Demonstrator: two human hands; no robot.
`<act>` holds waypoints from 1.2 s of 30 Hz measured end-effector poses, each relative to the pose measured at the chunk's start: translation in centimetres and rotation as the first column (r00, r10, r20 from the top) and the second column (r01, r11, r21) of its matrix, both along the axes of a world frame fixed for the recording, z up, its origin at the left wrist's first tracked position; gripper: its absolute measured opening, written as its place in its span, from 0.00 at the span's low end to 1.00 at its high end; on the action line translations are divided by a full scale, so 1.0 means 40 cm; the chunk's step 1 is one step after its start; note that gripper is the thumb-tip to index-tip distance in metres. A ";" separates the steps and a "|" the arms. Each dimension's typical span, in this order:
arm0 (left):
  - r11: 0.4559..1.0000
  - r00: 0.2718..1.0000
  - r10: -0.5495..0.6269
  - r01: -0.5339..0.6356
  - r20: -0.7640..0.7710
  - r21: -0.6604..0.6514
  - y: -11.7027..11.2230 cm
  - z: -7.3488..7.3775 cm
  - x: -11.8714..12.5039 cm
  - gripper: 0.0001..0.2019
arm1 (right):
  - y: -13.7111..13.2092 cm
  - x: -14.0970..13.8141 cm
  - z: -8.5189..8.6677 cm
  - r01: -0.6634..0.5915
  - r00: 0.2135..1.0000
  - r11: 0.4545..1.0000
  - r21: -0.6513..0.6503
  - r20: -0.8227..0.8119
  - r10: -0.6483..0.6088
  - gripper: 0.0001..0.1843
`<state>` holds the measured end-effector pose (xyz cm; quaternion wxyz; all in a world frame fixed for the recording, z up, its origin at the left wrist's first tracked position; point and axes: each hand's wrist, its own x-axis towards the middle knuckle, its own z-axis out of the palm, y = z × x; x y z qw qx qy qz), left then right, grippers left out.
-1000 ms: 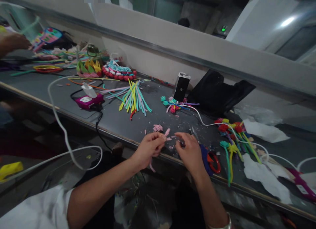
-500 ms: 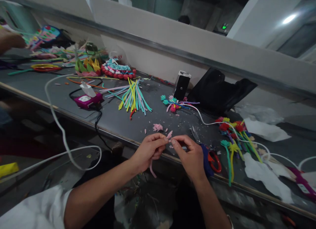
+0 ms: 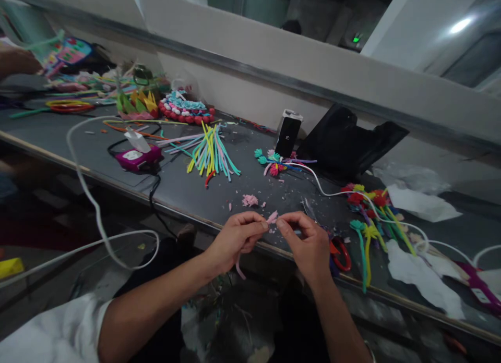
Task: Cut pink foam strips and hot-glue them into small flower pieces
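Both my hands meet at the near edge of a grey worktable (image 3: 188,191). My left hand (image 3: 235,238) is closed on a pink pipe cleaner (image 3: 272,217); its tail curls down below the fist. My right hand (image 3: 309,243) pinches the fluffy pink tip of the same piece. A small pink tuft (image 3: 249,200) lies on the table just beyond my fingers. Red-handled scissors (image 3: 340,252) lie right of my right hand.
A fan of coloured pipe cleaners (image 3: 211,154) lies mid-table, small finished flowers (image 3: 274,162) and stemmed flowers (image 3: 368,212) further right. A magenta device (image 3: 136,157) with cables, a black phone (image 3: 287,133), a black bag (image 3: 348,144), white paper (image 3: 422,279). Another person's arm (image 3: 15,63) far left.
My right hand came left from the table to meet the left hand and pinched the pink tip. The left hand kept its hold throughout.
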<state>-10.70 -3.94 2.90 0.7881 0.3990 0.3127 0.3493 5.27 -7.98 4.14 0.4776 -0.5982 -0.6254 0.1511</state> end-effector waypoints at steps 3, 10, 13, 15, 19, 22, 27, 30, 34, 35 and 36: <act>1.000 1.000 0.013 -0.013 -0.014 0.018 -0.001 0.001 0.001 0.09 | 0.000 0.004 -0.001 -0.002 1.000 1.000 0.005 0.014 0.002 0.04; 0.999 0.999 0.030 -0.029 -0.039 0.023 -0.003 0.004 0.003 0.09 | -0.003 0.003 -0.001 -0.002 1.000 1.000 0.011 0.027 0.002 0.04; 0.999 0.999 0.030 -0.029 -0.041 0.021 -0.002 0.003 0.003 0.09 | -0.003 0.003 -0.001 -0.008 1.000 1.000 0.010 0.027 0.008 0.04; 0.999 0.999 0.025 -0.024 -0.041 0.024 -0.002 0.001 0.003 0.09 | -0.002 0.003 -0.002 -0.008 1.000 1.000 0.012 0.028 0.008 0.04; 0.999 0.998 0.031 -0.029 -0.049 0.030 -0.003 0.001 0.003 0.09 | -0.002 0.001 -0.004 -0.009 1.000 1.000 0.006 0.023 0.009 0.05; 0.999 0.998 0.032 -0.030 -0.053 0.029 -0.004 0.002 0.004 0.09 | -0.004 -0.001 -0.006 -0.002 1.000 1.000 -0.006 0.020 0.002 0.05; 0.999 0.998 0.034 -0.033 -0.049 0.030 -0.004 0.002 0.004 0.08 | -0.007 -0.003 -0.006 0.014 1.000 1.000 -0.023 0.020 -0.013 0.06; 0.999 0.998 0.040 -0.038 -0.051 0.031 -0.005 0.003 0.004 0.09 | -0.007 -0.003 -0.005 0.013 1.000 1.000 -0.028 0.020 -0.012 0.06; 0.999 0.998 0.038 -0.036 -0.052 0.029 -0.006 0.002 0.005 0.09 | -0.008 -0.007 -0.005 0.019 1.000 1.000 -0.025 0.023 -0.018 0.06; 0.999 0.998 0.037 -0.036 -0.052 0.030 -0.005 0.001 0.005 0.09 | -0.008 -0.008 -0.006 0.020 1.000 1.000 -0.023 0.025 -0.020 0.06; 0.999 0.998 0.039 -0.037 -0.053 0.032 -0.005 0.000 0.005 0.09 | -0.008 -0.008 -0.007 0.023 0.999 1.000 -0.019 0.027 -0.023 0.06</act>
